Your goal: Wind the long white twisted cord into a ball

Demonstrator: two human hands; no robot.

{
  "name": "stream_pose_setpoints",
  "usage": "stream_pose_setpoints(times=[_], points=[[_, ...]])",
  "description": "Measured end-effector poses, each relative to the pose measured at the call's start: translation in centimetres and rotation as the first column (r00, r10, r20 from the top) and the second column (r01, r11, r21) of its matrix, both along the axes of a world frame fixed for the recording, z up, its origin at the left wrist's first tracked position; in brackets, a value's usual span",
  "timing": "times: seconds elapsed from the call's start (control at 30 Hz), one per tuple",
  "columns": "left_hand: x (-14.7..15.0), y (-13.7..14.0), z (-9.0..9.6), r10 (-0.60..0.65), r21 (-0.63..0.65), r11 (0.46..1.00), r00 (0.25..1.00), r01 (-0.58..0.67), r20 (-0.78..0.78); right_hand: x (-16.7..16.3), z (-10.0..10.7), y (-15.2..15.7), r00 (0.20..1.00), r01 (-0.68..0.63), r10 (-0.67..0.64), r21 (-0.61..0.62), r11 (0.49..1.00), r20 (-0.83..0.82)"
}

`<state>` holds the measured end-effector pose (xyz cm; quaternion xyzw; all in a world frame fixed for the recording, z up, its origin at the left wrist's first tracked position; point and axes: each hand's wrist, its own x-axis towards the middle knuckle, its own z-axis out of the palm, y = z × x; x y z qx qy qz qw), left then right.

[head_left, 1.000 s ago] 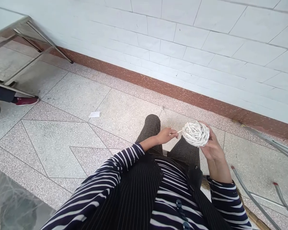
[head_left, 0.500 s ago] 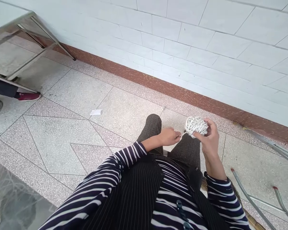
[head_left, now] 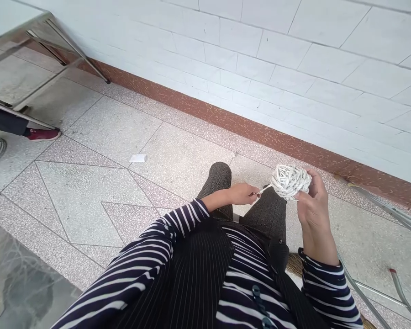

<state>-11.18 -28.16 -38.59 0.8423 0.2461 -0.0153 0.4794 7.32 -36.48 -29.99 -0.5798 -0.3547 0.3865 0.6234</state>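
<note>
A ball of whitish cord (head_left: pixel 289 182), wound in criss-cross layers, is in my right hand (head_left: pixel 315 201). The thumb presses its near side and the fingers curl behind its right end. From the ball's left side a short strand of cord (head_left: pixel 265 188) runs to my left hand (head_left: pixel 244 193), whose fingers are pinched on it. The strand looks taut. Both hands are above my knees (head_left: pixel 220 176), the ball just right of the right knee. The fingertips behind the ball are hidden.
A tiled white wall (head_left: pixel 246 59) with a brown skirting rises ahead. At the left stands a metal-framed table (head_left: pixel 37 20), with another person's red shoe (head_left: pixel 44 134) below. A white paper piece (head_left: pixel 138 158) lies on the floor. Metal legs (head_left: pixel 397 292) are at the lower right.
My right hand has moved a little to the right with the ball, lengthening the strand between the hands. My left hand has stayed nearly in place, still pinching the cord.
</note>
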Motion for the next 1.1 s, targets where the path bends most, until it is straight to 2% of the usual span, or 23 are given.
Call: stream_pose_setpoints(times=[0.3, 0.47, 0.57, 0.67, 0.83, 0.9, 1.0, 1.1], points=[[-1.6, 2.9, -0.2, 0.166, 0.005, 0.986, 0.986, -0.166, 0.022, 0.5, 1.2, -0.6, 0.983, -0.021, 0.032, 0.065, 0.998, -0.181], [-1.0, 2.2, 0.3, 0.103, -0.066, 0.993, 0.994, -0.1, 0.046, 0.3, 1.2, 0.6, 0.994, 0.034, -0.023, 0.112, 0.993, -0.103], [-0.6, 1.5, 0.8, 0.081, -0.033, 0.996, 0.997, -0.082, -0.01, 0.3, 1.2, 1.5, 0.995, 0.083, -0.077, 0.102, 0.991, -0.062], [-0.6, 1.3, 1.3, 0.112, 0.002, 0.994, 0.993, -0.112, -0.03, 0.3, 1.2, 1.8, 0.996, 0.078, -0.073, 0.099, 0.992, -0.049], [-0.8, 2.3, 1.2, 0.079, -0.041, 0.996, 0.994, -0.076, 0.074, 0.4, 2.4, 1.6, 0.995, 0.053, -0.043, 0.113, 0.992, -0.091], [-0.6, 3.2, 0.9, 0.091, 0.007, 0.996, 0.992, -0.092, 0.09, 0.5, 3.2, 1.5, 0.991, 0.029, -0.014, 0.111, 0.993, -0.134], [0.5, 5.0, 0.8, 0.172, 0.094, 0.978, 0.978, -0.184, 0.119, 0.2, 4.7, 1.8, 0.99, -0.04, 0.059, 0.142, 0.989, -0.126], [2.3, 6.5, 1.8, 0.18, 0.034, 0.98, 0.939, -0.198, 0.292, -0.4, 5.6, 2.4, 0.986, -0.136, 0.15, 0.157, 0.978, -0.078]])
